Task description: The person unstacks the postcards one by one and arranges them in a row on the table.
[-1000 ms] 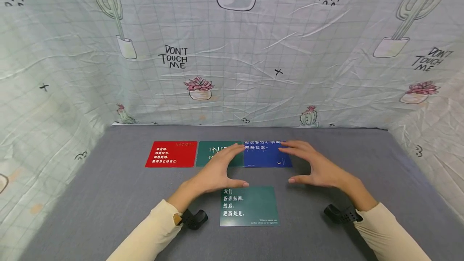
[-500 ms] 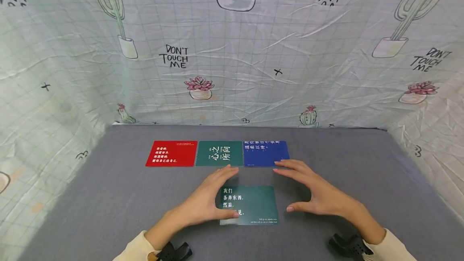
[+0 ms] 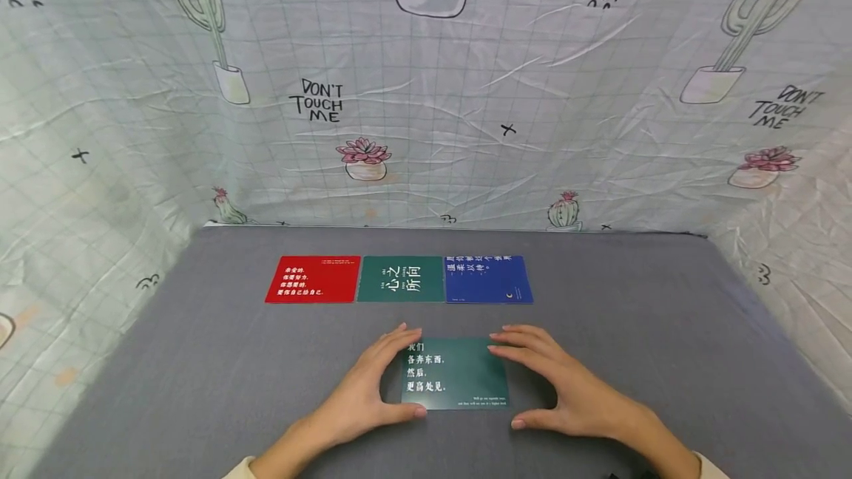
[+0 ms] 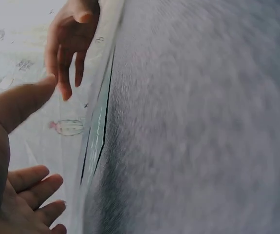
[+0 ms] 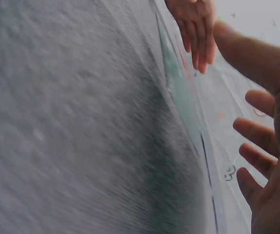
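A green card with white Chinese lettering lies flat on the grey table, between both hands. At its left side is my left hand, thumb and fingers spread apart, the fingertips overlapping the upper left corner and the thumb the lower left one. My right hand is spread the same way on the right, fingertips by the upper right corner and thumb just below the lower right one. The left wrist view shows the card edge-on as a thin strip, with the right hand beyond it. Neither hand grips anything.
Behind, a row of three cards lies side by side: a red card, another green card and a blue card. A wrinkled cloth printed with cacti hangs along the back and sides of the grey table.
Both hands have drawn back toward the body, from over the far row of cards to either side of the nearer green card. The cards have stayed in place.
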Demonstrator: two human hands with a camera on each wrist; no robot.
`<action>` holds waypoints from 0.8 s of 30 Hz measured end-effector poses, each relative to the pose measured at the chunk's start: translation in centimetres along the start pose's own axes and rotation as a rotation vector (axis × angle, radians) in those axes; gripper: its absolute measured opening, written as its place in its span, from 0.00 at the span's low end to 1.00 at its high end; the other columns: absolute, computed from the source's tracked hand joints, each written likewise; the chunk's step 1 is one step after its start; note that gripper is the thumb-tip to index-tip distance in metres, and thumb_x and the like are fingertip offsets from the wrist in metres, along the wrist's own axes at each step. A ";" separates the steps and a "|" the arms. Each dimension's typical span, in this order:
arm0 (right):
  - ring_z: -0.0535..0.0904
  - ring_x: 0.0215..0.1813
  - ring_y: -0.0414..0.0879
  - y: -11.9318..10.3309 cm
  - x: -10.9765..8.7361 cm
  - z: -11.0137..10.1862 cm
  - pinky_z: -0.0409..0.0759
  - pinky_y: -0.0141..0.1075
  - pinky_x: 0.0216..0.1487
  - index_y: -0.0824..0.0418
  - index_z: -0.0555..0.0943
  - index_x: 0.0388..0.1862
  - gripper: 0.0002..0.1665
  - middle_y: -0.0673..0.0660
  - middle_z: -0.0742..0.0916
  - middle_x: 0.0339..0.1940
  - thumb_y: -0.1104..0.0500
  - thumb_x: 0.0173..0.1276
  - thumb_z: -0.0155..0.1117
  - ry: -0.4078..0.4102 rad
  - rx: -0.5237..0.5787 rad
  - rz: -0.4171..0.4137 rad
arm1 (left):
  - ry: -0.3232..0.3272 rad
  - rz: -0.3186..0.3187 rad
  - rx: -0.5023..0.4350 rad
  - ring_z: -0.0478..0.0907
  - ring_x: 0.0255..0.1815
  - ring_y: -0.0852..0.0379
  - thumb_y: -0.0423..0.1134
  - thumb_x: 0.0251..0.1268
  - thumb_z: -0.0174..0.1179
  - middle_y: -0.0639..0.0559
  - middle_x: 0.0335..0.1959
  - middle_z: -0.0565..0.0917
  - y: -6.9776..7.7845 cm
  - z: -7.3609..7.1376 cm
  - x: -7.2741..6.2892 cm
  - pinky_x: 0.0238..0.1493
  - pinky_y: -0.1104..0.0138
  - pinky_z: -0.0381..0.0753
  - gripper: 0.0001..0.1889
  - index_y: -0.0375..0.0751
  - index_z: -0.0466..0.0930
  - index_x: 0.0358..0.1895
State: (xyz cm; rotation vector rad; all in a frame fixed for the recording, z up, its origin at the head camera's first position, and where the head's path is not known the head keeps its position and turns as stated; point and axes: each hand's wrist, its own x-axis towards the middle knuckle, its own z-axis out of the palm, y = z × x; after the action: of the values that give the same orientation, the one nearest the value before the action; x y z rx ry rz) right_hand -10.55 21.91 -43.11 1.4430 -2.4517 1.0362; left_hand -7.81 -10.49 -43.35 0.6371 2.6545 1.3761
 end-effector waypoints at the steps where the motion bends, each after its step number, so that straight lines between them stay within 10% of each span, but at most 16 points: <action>1: 0.61 0.69 0.56 0.0 0.0 0.2 0.52 0.26 0.69 0.58 0.68 0.69 0.50 0.57 0.70 0.69 0.50 0.49 0.79 0.005 -0.009 0.008 | 0.005 -0.001 -0.003 0.53 0.73 0.49 0.52 0.42 0.75 0.49 0.73 0.61 -0.2 0.0 0.0 0.66 0.42 0.57 0.47 0.50 0.65 0.70; 15: 0.58 0.72 0.52 0.5 -0.2 1.9 0.48 0.23 0.69 0.54 0.69 0.68 0.44 0.53 0.71 0.69 0.44 0.55 0.74 0.005 -0.056 0.216 | 0.040 0.014 0.113 0.55 0.72 0.44 0.43 0.44 0.76 0.46 0.70 0.65 -1.4 1.3 0.3 0.67 0.42 0.54 0.44 0.44 0.66 0.68; 24: 0.57 0.71 0.51 0.5 0.1 1.9 0.66 0.43 0.65 0.52 0.66 0.70 0.43 0.53 0.67 0.71 0.44 0.58 0.71 -0.042 -0.083 0.204 | 0.045 0.004 0.135 0.54 0.73 0.47 0.41 0.43 0.76 0.47 0.70 0.65 -1.3 1.4 0.4 0.69 0.45 0.53 0.45 0.43 0.65 0.69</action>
State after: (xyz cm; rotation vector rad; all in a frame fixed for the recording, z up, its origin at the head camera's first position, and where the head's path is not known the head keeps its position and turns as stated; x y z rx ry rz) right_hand -10.60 20.84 -44.72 1.2234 -2.6827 0.9338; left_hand -8.22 -9.93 -45.16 0.6328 2.8022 1.2341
